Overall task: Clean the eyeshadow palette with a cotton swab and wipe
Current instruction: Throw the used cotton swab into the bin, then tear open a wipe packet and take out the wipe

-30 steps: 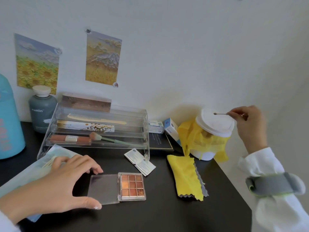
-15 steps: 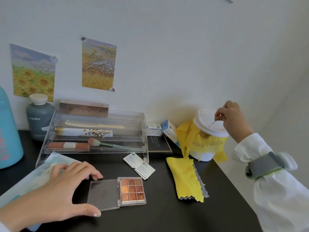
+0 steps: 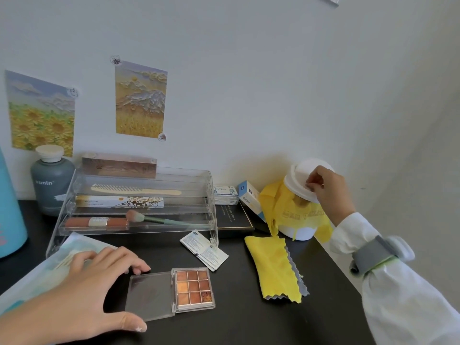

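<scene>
Right hand (image 3: 328,188) pinches at the bin lid (image 3: 302,179), right of centre; left hand (image 3: 82,292), fingers spread, steadies the open eyeshadow palette (image 3: 171,292), which could skid.

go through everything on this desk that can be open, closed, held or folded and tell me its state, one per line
palette: open, lid flat on desk
left hand: steadying palette lid
right hand: fingers curled at bin lid, swab not visible
bin: lid tilted, yellow liner inside
cloth: folded, flat
sachets: look sealed
bottle: capped
</scene>
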The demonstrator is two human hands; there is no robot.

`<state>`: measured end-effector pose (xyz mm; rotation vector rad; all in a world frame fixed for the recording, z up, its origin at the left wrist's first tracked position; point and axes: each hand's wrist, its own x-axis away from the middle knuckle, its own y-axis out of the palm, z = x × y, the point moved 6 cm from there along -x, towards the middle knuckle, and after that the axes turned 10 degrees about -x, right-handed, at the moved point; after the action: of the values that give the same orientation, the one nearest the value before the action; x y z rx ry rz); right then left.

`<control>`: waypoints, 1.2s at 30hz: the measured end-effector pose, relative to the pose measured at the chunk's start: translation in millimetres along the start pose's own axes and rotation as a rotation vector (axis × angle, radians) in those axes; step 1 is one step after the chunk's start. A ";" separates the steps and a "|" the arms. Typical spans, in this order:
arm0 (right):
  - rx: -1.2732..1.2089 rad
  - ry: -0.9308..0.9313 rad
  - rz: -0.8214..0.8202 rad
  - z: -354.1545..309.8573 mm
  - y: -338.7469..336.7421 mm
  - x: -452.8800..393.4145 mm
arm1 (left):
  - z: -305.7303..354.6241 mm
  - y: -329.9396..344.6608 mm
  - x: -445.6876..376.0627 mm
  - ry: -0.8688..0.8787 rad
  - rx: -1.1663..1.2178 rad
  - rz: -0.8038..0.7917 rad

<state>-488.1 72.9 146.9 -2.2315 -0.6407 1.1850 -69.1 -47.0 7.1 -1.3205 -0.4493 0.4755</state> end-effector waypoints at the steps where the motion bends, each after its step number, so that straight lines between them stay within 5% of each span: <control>1: 0.001 0.003 -0.005 1.2 1.1 1.6 | 0.0 -0.1 0.3 -0.001 0.003 0.004; 12: -0.088 -0.074 0.104 -16.9 -8.6 21.0 | -0.5 0.7 0.6 0.012 0.010 0.044; 16: -0.066 -0.309 -0.128 -68.3 28.7 50.1 | 3.9 -0.9 5.4 0.026 0.015 0.049; 21: -0.093 -0.197 -0.603 -98.3 99.2 100.2 | 5.5 -2.1 7.2 0.055 0.013 0.077; 26: -0.174 -0.083 -0.691 -109.1 130.5 128.5 | 4.0 -4.8 8.9 0.056 0.018 0.078; 36: -0.108 -0.175 -0.738 -107.7 142.0 142.7 | 2.1 -3.7 7.9 0.070 0.018 0.104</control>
<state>-302.2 31.0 21.2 -1.7102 -1.4656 0.9624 -63.4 -41.6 11.5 -1.3436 -0.3190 0.5171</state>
